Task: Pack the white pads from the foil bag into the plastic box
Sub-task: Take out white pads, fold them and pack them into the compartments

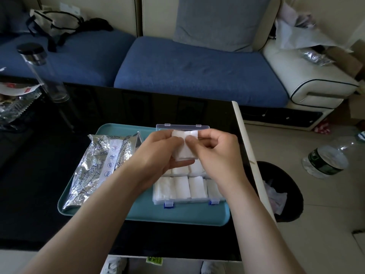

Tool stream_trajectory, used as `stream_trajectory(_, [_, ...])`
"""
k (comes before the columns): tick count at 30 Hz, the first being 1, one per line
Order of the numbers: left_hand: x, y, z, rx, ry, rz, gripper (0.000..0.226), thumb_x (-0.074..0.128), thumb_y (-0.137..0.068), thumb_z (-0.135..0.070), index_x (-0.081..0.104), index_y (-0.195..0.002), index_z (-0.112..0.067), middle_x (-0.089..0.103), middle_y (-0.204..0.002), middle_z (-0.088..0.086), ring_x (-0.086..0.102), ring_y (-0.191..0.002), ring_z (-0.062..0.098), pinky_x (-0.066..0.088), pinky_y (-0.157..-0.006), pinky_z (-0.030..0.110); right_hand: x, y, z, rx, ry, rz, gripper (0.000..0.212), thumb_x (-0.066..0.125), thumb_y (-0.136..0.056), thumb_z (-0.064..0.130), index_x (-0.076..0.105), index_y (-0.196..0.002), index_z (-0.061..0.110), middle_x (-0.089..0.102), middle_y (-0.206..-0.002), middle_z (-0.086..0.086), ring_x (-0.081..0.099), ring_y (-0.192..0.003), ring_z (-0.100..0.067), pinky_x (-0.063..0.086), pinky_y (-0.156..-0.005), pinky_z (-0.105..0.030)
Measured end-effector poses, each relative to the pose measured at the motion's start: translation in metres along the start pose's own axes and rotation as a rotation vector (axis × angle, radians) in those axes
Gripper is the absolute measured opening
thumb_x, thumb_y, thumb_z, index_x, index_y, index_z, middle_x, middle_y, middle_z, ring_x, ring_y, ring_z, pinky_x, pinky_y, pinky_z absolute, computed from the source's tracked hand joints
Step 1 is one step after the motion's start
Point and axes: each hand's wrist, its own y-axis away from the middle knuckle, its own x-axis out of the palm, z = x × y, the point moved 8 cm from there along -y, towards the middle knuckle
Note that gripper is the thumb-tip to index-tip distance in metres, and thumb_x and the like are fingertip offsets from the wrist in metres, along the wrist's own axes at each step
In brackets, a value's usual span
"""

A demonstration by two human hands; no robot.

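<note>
Above the plastic box (189, 191), my left hand (158, 153) and right hand (215, 149) both pinch white pads (184, 149); I should separate one cleanly before seating it flat.

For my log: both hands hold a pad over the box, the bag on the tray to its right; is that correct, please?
Wrong side: the head view shows the bag on the tray left of the box; the pad is held as stated.

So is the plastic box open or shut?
Open: the plastic box has its clear lid tipped back, white pads showing uncovered inside.
</note>
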Motion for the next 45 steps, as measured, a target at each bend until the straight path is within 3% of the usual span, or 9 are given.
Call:
stream_trajectory(5, [0.005, -0.003, 0.0, 0.019, -0.115, 0.0, 0.044, 0.033, -0.098, 0.009, 0.066, -0.126, 0.0, 0.075, -0.121, 0.017, 0.073, -0.114, 0.031, 0.059, -0.098, 0.051, 0.001, -0.002, -0.012, 0.035, 0.17, 0.007, 0.031, 0.075, -0.096, 0.036, 0.068, -0.125, 0.029, 0.066, -0.113, 0.009, 0.066, -0.101, -0.007, 0.057, -0.073, -0.019])
stream_trajectory(14, [0.021, -0.001, 0.006, 0.038, -0.337, -0.06, 0.032, 0.044, -0.099, -0.01, 0.061, -0.126, -0.012, 0.072, -0.12, 0.012, 0.072, -0.11, 0.028, 0.063, -0.092, 0.049, -0.008, 0.001, -0.01, -0.092, 0.255, 0.003, 0.023, 0.082, -0.091, 0.02, 0.079, -0.114, 0.022, 0.071, -0.09, 0.014, 0.067, -0.083, 0.005, 0.047, -0.064, -0.005])
stream_trajectory(18, [0.031, -0.001, 0.006, 0.044, -0.374, -0.099, 0.027, 0.051, -0.099, -0.007, 0.053, -0.124, -0.016, 0.071, -0.116, 0.01, 0.073, -0.103, 0.025, 0.064, -0.09, 0.046, -0.014, -0.001, -0.025, 0.018, 0.181, 0.031, 0.024, 0.084, -0.088, 0.023, 0.079, -0.111, 0.025, 0.075, -0.089, 0.007, 0.073, -0.078, -0.006, 0.061, -0.065, -0.025])
stream_trajectory(23, [0.047, -0.001, 0.014, -0.001, -0.433, 0.0, 0.054, 0.046, -0.102, 0.001, 0.027, -0.142, -0.029, 0.067, -0.117, 0.014, 0.073, -0.103, 0.027, 0.063, -0.092, 0.046, -0.029, 0.003, -0.03, 0.095, 0.091, 0.089, 0.006, 0.08, -0.091, 0.021, 0.08, -0.097, 0.022, 0.077, -0.084, 0.002, 0.072, -0.073, -0.006, 0.053, -0.057, -0.017])
stream_trajectory(27, [0.043, -0.002, 0.006, 0.165, -0.929, -0.035, 0.039, 0.051, -0.099, -0.007, 0.055, -0.134, -0.023, 0.063, -0.116, -0.004, 0.063, -0.103, 0.016, 0.052, -0.081, 0.022, -0.061, -0.002, -0.042, 0.078, 0.134, -0.077, 0.01, 0.075, -0.094, 0.016, 0.077, -0.1, 0.024, 0.078, -0.09, 0.002, 0.075, -0.086, -0.016, 0.064, -0.08, -0.041])
stream_trajectory(30, [0.048, 0.001, 0.013, 0.263, -1.211, 0.069, 0.023, 0.064, -0.096, -0.016, 0.071, -0.116, -0.025, 0.063, -0.112, -0.009, 0.059, -0.101, 0.009, 0.038, -0.073, 0.008, -0.07, -0.003, -0.057, 0.076, 0.315, -0.037, 0.024, 0.074, -0.096, 0.016, 0.073, -0.117, 0.026, 0.074, -0.103, 0.009, 0.071, -0.092, -0.007, 0.061, -0.08, -0.027])
stream_trajectory(33, [0.058, 0.007, 0.032, 0.265, -1.425, 0.235, 0.026, 0.078, -0.089, -0.033, 0.073, -0.115, -0.029, 0.06, -0.112, -0.01, 0.055, -0.107, 0.011, 0.045, -0.085, 0.024, -0.063, 0.003, -0.075, 0.109, 0.502, 0.097, 0.025, 0.071, -0.097, 0.013, 0.074, -0.12, 0.023, 0.072, -0.114, 0.005, 0.065, -0.092, -0.005, 0.045, -0.062, -0.003])
stream_trajectory(36, [0.056, 0.009, 0.048, 0.169, -1.534, 0.297, 0.039, 0.081, -0.087, -0.037, 0.068, -0.123, -0.031, 0.056, -0.12, -0.01, 0.051, -0.117, 0.015, 0.047, -0.1, 0.036, -0.056, 0.007, -0.079, 0.095, 0.593, 0.154, 0.024, 0.074, -0.095, 0.014, 0.078, -0.117, 0.022, 0.069, -0.103, 0.008, 0.058, -0.084, -0.002, 0.04, -0.059, -0.003])
stream_trajectory(45, [0.054, 0.005, 0.061, 0.167, -1.534, 0.333, 0.047, 0.072, -0.091, -0.024, 0.057, -0.135, -0.035, 0.052, -0.132, -0.006, 0.052, -0.125, 0.018, 0.048, -0.103, 0.042, -0.05, 0.012, -0.081, 0.108, 0.8, 0.122, 0.023, 0.08, -0.09, 0.023, 0.067, -0.11, 0.02, 0.062, -0.096, 0.003, 0.056, -0.083, -0.01, 0.034, -0.058, -0.017])
